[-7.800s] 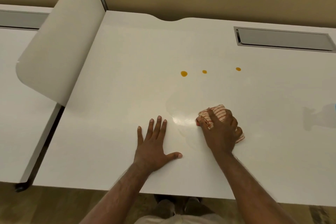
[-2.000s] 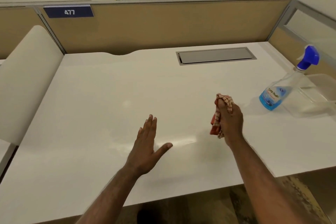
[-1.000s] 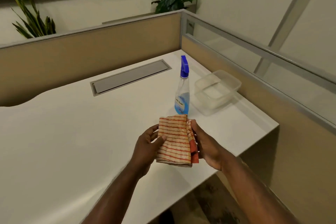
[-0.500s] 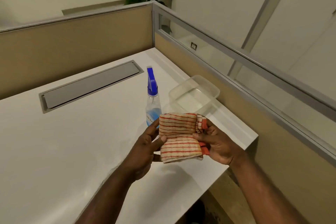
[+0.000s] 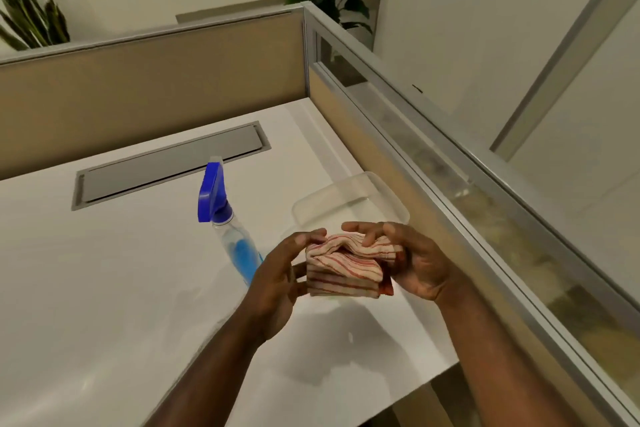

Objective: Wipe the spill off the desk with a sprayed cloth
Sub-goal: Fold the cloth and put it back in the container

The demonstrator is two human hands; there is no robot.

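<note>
A folded cream cloth with red stripes (image 5: 343,265) is held above the white desk (image 5: 104,288), near its right end. My left hand (image 5: 280,284) grips the cloth's left edge and my right hand (image 5: 415,263) grips its right side, fingers curled over the top fold. A clear spray bottle with blue liquid and a blue trigger head (image 5: 225,218) stands on the desk just left of the cloth, partly hidden behind my left hand. No spill shows on the part of the desk in view.
A clear plastic container (image 5: 346,199) sits on the desk behind the cloth, against the right partition (image 5: 450,204). A grey cable hatch (image 5: 169,163) lies at the back. The tan rear partition (image 5: 152,87) closes the far side. The desk's near edge runs below my forearms.
Both hands have folded the cloth smaller and carried it closer to the clear container. Earlier the right hand wiped orange drops, then lifted the cloth, and the view turned right.
</note>
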